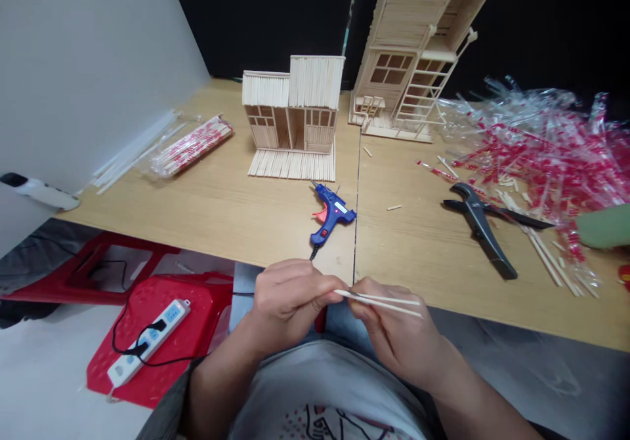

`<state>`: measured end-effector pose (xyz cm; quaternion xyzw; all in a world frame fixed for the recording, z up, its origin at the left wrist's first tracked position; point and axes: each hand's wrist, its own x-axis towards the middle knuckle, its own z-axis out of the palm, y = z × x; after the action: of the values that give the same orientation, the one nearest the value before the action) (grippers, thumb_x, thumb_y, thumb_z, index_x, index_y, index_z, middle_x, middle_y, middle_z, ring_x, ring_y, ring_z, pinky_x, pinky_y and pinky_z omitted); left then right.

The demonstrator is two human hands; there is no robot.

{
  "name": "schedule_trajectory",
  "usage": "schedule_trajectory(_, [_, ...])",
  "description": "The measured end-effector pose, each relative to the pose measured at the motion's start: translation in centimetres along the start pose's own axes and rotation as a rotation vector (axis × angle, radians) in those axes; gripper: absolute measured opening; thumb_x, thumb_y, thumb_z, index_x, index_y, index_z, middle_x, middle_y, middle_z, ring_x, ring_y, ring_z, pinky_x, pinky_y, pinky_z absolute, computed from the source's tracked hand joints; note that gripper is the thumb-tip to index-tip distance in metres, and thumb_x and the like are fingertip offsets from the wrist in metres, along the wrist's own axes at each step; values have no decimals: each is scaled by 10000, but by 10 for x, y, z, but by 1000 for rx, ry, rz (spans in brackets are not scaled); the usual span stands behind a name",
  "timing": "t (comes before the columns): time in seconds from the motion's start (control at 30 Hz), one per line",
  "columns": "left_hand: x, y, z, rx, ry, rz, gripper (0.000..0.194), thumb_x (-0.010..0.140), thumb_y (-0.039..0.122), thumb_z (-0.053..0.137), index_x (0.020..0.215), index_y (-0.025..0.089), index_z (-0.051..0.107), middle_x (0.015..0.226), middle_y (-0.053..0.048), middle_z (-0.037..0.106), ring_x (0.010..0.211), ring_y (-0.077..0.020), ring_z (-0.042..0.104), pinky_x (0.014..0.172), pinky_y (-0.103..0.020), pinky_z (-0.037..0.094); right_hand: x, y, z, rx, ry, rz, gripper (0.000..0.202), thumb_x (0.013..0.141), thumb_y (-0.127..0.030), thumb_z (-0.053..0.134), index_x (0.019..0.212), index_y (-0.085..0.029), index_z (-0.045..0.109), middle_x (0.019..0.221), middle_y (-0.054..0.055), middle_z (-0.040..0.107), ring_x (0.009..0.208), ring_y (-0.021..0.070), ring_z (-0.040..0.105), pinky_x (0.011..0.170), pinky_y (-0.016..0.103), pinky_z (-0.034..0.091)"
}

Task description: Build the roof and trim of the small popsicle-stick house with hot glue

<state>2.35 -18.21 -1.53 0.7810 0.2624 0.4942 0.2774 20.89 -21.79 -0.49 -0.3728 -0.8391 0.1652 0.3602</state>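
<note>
**Pinching two thin sticks close and even**

We hold two slim pale wooden sticks [394, 307] just on our side of the blue plastic glue gun [337, 209] with its orange trigger. Our left hand [290, 296] pinches their near-meeting ends between thumb and finger; our right hand [398, 328] pinches just beside it, the sticks fanning slightly across it. We would do well to keep both pinches light and close together, since such thin wood probably twists or snaps easily.

Beyond the glue gun on the pale wood-grain table [275, 223] stands a low stick-built house [319, 141]; right of the gun lies a black-and-grey hand cutter [480, 227]. Left of it and lower, a white power strip [147, 345] rests on a red plastic stool [191, 309].
</note>
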Motion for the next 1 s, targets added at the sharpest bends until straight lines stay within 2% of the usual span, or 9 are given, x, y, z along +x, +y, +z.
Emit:
schedule_trajectory(0.2, [2, -3, 0, -101, -11, 30, 96, 902, 178, 626, 919, 129, 706, 666, -39, 651, 563, -94, 512, 559, -246, 397, -1, 0, -6, 174, -93, 47, 222, 1032, -198, 312, 842, -210, 426, 684, -40, 435, 553, 96, 415, 536, 211, 347])
schedule_trajectory(0.4, [1, -8, -1, -185, -32, 35, 93, 876, 145, 656, 945, 130, 716, 700, -51, 679, 611, -108, 590, 583, -246, 437, -1, 0, -13, 137, -174, 8, 223, 1034, -204, 287, 861, -213, 428, 675, -34, 449, 538, 108, 401, 521, 220, 345])
schedule_trajectory(0.53, [6, -8, -10, -96, -84, 101, 103, 878, 141, 649, 961, 154, 709, 743, -56, 714, 624, -115, 620, 584, -251, 450, 0, 1, -16, 68, -216, -12, 219, 1027, -190, 294, 854, -213, 427, 668, -28, 480, 523, 112, 404, 511, 227, 350])
schedule_trajectory(0.67, [10, -9, -14, -28, -140, 188, 106, 910, 183, 609, 946, 167, 708, 738, -56, 725, 597, -115, 623, 554, -253, 438, 2, 1, -15, 32, -226, -93, 229, 1019, -164, 279, 866, -209, 443, 670, -15, 510, 525, 118, 429, 511, 236, 360])
schedule_trajectory(0.87, [1, -14, -6, -130, -31, 119, 101, 910, 174, 603, 934, 179, 701, 717, -38, 718, 598, -109, 640, 576, -246, 466, 2, -1, -9, 58, -190, -24, 218, 1012, -173, 302, 840, -211, 429, 627, -32, 475, 494, 106, 409, 480, 229, 336])
schedule_trajectory(1.0, [2, -14, -10, -39, -104, 161, 104, 903, 177, 612, 957, 172, 701, 730, -46, 724, 600, -111, 635, 565, -248, 458, -1, 0, -8, 53, -277, 60, 187, 1000, -162, 324, 849, -213, 422, 633, -42, 468, 500, 100, 419, 490, 219, 344])
